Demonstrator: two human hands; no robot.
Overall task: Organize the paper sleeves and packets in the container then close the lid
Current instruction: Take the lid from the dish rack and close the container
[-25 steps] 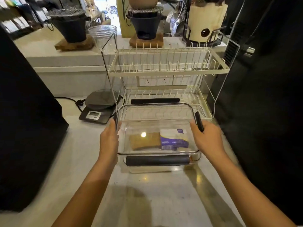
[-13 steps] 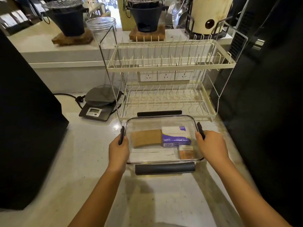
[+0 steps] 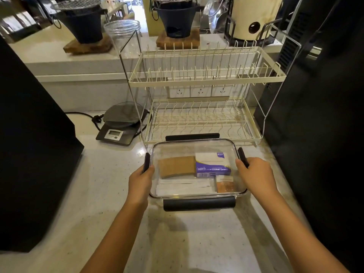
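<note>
Head view: left hand [image 3: 140, 180] and right hand [image 3: 256, 174] each grip a side of the clear rectangular lidded container [image 3: 194, 143] (black clips [image 3: 199, 203]) on the pale speckled table [image 3: 98, 194].

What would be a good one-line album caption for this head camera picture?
Left hand and right hand press the clear lid onto a container of paper sleeves and packets.

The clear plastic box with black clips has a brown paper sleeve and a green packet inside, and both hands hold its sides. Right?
Nearly. The head view shows the packet is purple and white, not green. The clear plastic box with black clips, brown paper sleeve, left hand and right hand match.
</note>
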